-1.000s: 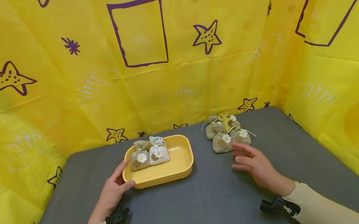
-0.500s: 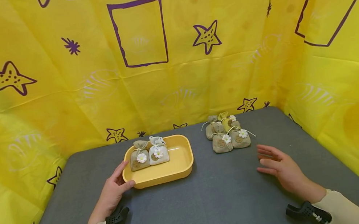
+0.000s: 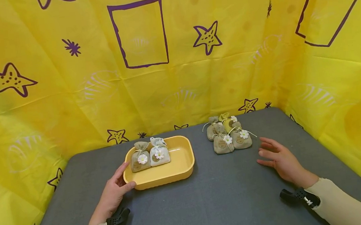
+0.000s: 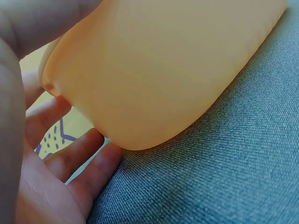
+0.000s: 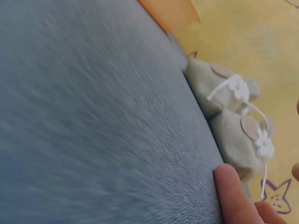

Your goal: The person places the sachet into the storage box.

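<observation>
Here sachets (image 3: 229,136) just beyond right fingers (image 3: 265,147).

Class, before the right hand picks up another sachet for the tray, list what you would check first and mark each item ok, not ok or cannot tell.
1. Right hand free, fingers relaxed: ok.
2. Loose sachets beside that hand, apart from it: ok.
3. Tray steadied by left hand at its corner: ok.
4. Bare floor in tray right of its two sachets: ok.
5. Table between sachets and tray unobstructed: ok.
6. Strings of the loose sachets untangled: cannot tell.
</observation>
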Motion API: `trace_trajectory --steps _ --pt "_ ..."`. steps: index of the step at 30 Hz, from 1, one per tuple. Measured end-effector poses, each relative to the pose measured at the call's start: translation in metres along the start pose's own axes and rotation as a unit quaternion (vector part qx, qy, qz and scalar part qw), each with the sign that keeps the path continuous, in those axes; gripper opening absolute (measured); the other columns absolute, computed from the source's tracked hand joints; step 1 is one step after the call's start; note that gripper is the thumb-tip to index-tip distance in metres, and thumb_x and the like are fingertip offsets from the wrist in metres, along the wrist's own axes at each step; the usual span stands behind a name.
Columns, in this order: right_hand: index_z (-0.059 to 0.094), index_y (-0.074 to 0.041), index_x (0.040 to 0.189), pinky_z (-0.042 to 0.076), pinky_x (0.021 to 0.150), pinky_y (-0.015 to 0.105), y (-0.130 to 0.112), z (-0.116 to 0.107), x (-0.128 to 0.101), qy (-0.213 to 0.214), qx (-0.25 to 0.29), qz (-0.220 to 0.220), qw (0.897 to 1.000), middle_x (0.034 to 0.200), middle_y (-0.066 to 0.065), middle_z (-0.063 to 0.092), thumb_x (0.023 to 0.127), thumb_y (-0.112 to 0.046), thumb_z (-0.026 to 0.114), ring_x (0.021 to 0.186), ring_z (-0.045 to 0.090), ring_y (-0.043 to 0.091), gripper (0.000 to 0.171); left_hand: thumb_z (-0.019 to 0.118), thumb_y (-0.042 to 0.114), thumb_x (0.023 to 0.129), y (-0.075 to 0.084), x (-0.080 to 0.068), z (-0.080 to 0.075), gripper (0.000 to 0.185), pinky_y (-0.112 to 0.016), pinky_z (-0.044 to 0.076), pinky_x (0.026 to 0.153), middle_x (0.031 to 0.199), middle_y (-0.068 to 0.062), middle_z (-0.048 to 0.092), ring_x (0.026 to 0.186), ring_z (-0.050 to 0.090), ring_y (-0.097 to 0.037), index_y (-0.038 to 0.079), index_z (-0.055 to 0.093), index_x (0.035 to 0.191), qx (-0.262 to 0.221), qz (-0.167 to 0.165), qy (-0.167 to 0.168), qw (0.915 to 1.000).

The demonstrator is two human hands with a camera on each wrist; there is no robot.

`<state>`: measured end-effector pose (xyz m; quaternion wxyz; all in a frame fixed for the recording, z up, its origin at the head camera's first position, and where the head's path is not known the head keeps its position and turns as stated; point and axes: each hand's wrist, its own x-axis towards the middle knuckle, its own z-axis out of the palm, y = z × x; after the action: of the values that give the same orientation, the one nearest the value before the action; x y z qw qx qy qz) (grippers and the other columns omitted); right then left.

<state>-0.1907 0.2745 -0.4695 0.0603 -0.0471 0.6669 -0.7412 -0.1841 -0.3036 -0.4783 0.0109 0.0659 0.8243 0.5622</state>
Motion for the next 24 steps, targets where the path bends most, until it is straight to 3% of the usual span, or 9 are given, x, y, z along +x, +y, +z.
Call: trace_trajectory --steps 9,18,24 --pt "0.015 0.001 0.157 0.052 0.092 0.042 0.001 0.000 0.029 -0.010 -0.020 -0.002 1.000 0.159 0.030 0.006 0.101 -0.010 0.059 0.140 0.019 0.047 0.072 0.071 0.019 0.095 0.000 0.000 -0.001 0.076 -0.012 0.038 0.094 0.163 -0.015 0.017 0.143 0.029 -0.038 0.013 0.030 0.158 -0.001 0.001 -0.001 1.0000" --pt "0.019 -0.005 0.159 0.052 0.091 0.042 0.006 -0.001 0.059 -0.009 -0.031 0.008 0.999 0.159 0.025 0.016 0.100 -0.006 0.060 0.136 0.032 0.045 0.072 0.071 0.020 0.095 0.000 0.002 -0.002 0.076 -0.011 0.037 0.093 0.162 -0.016 0.019 0.142 0.030 -0.039 0.012 0.029 0.158 0.014 0.003 0.004 0.9999" --pt "0.017 -0.005 0.159 0.051 0.094 0.046 0.008 -0.002 0.070 -0.018 -0.024 0.003 1.000 0.161 0.026 0.008 0.099 -0.008 0.062 0.137 0.030 0.046 0.075 0.071 0.020 0.095 -0.001 0.001 -0.001 0.077 -0.012 0.038 0.094 0.163 -0.016 0.018 0.143 0.029 -0.039 0.012 0.028 0.158 0.010 0.000 0.000 0.9999"
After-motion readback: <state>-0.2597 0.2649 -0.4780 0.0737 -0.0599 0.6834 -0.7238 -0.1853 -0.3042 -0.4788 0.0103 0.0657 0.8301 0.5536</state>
